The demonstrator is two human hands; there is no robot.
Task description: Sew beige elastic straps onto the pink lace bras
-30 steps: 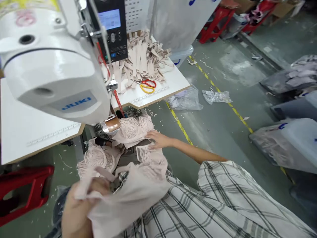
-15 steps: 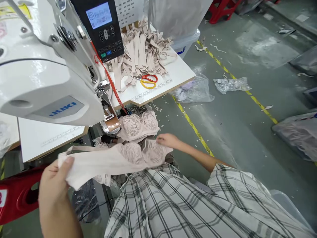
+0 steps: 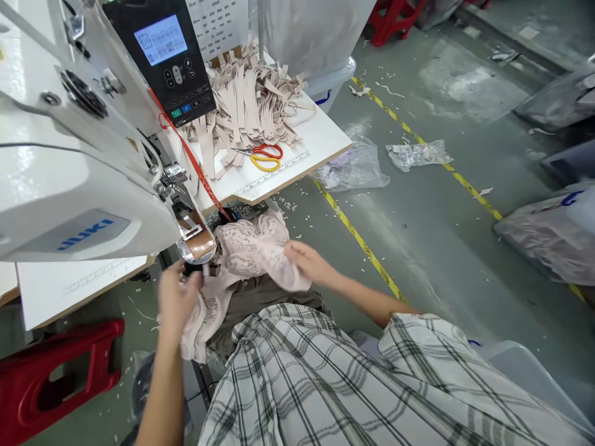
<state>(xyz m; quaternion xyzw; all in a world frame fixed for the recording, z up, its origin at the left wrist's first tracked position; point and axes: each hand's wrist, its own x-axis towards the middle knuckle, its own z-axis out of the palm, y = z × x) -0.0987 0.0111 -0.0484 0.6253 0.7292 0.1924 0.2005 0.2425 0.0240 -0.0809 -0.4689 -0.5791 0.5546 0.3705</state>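
Observation:
My right hand [image 3: 309, 263] is closed on the edge of a pale pink lace bra [image 3: 279, 260], at one of its cups. This cup is smeared by motion. Just below the sewing machine's head, my left hand [image 3: 178, 300] is blurred, beside the pink fabric near the stitching point; whether its fingers grip anything cannot be made out. More pink lace pieces [image 3: 202, 328] hang over my lap below it. The white sewing machine [image 3: 83, 204] stands at the left, with a copper-coloured plate [image 3: 198, 238] at its front end.
On the white table [image 3: 325, 145] lie a heap of beige straps [image 3: 246, 99] and scissors with red and yellow handles [image 3: 264, 158]. A black control panel [image 3: 170, 68] stands over them. A red stool [image 3: 60, 378] is at lower left. Plastic bags [image 3: 357, 164] lie on the floor.
My left hand has let go of the bra's stretched-out band and moved right and up towards the machine. My right hand has shifted slightly left, bringing the bra nearer the machine.

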